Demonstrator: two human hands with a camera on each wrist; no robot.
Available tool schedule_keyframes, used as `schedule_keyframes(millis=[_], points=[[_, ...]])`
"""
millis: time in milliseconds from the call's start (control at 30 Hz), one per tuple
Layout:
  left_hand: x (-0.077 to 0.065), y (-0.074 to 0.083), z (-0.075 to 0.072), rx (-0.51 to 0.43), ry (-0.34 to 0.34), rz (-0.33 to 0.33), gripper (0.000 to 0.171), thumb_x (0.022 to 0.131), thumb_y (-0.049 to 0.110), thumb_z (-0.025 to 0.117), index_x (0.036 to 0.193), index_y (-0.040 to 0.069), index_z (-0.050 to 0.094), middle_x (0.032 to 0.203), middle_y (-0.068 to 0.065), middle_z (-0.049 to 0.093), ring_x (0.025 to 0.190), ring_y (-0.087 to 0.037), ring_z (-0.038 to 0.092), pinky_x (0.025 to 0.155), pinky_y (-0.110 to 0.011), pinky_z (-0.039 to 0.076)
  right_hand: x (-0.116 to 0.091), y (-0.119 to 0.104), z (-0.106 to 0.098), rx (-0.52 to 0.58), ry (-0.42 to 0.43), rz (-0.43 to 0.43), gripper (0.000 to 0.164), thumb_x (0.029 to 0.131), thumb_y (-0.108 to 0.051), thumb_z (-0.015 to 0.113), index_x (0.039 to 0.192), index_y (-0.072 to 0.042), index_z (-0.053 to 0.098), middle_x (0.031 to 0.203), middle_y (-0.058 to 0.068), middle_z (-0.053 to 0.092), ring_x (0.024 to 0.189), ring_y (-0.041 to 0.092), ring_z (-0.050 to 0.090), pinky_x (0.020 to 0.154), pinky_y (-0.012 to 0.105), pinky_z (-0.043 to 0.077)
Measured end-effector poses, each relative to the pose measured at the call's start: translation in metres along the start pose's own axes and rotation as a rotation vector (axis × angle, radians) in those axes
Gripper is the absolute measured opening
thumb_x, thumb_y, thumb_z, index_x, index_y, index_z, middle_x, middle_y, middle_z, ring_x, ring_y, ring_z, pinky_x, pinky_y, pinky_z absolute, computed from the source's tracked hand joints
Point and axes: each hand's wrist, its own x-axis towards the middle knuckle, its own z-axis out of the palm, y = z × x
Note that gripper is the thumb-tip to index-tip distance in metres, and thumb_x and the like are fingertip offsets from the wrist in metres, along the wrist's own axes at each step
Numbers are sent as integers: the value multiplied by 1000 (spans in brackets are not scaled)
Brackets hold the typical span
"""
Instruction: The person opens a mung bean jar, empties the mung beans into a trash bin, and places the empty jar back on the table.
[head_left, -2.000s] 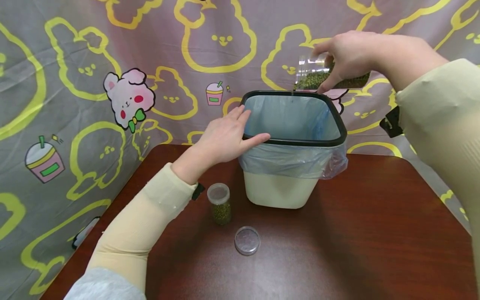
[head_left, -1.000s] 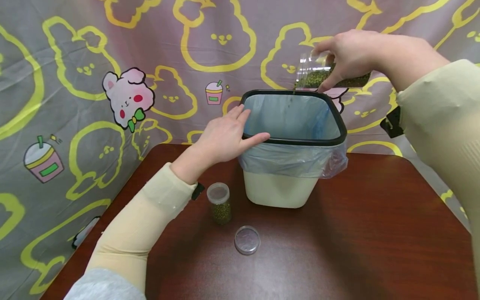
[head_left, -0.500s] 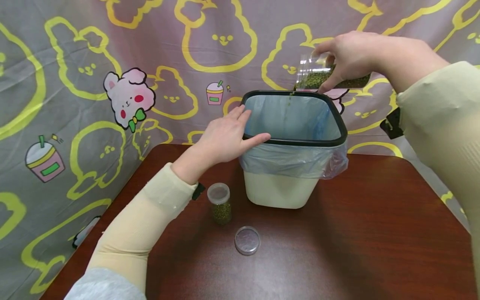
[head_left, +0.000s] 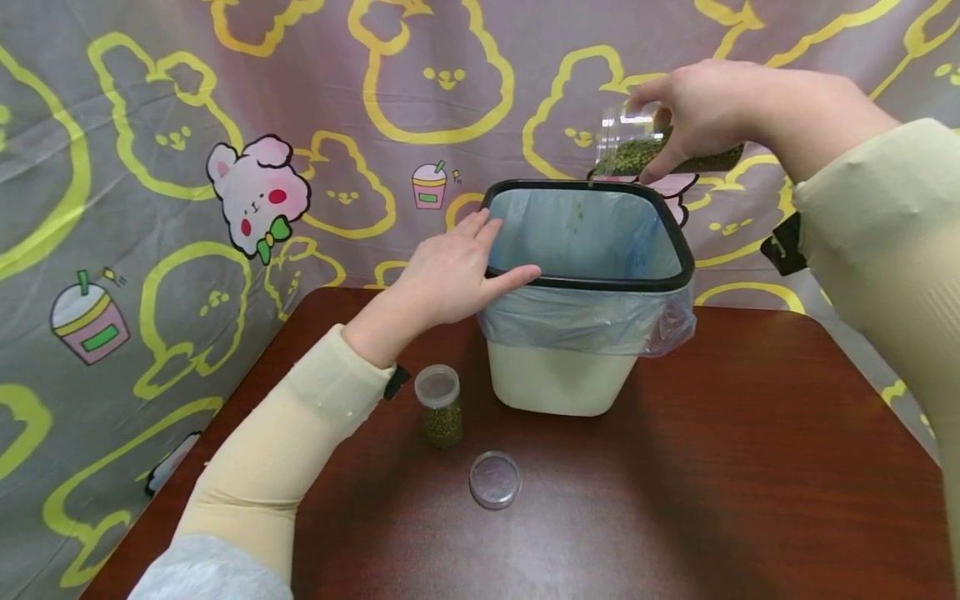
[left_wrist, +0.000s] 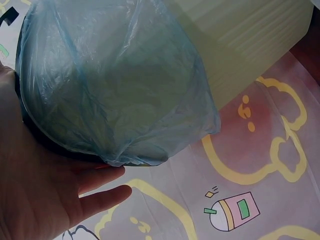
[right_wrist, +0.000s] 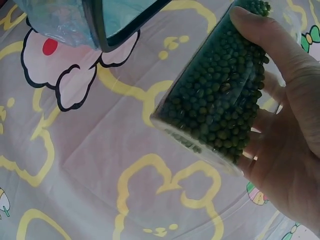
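My right hand grips a clear jar of green mung beans, tipped on its side above the bin's back rim. A few beans are falling from its mouth into the bin. The pale bin has a black rim and a blue plastic liner folded over its outside. My left hand rests at the bin's left rim with its fingers straight. In the left wrist view, those fingers lie beside the liner.
A second jar of green beans, with its lid on, stands upright on the brown table, left of the bin. A loose clear lid lies in front. A cartoon-print cloth hangs behind and at the left.
Beans fall from the tipped jar in a thin, changing trickle. Both hands, the bin, the second jar and the lid stay in nearly the same places.
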Motion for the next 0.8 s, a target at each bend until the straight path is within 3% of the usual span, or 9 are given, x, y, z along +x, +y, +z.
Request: schedule_keyframes(millis=[267,500,800], points=[[0,0,0,-3,2,-1,97,88,78,30,151,5,32,157,-15,25,143,-26,25,105,-48,36,1,0,1,-1,-9,-1,98,81,-40,77,150,2,23,130,35,47,115,50,46,91,61,38],[1,0,1,-2,3,1,97,88,78,30,151,5,32,156,-15,25,143,-26,26,104,-48,36,-1,3,-1,-10,37,-5,94,80,-41,77,149,0,27,129,31,50,111,46,50,86,60,39],[0,-1,1,-3,5,-1,97,88,78,31,151,5,32,157,-15,25,143,-26,26,105,-48,36,0,1,0,-8,-2,2,96,80,-42,77,150,0,26,130,33,48,115,48,47,90,63,37]])
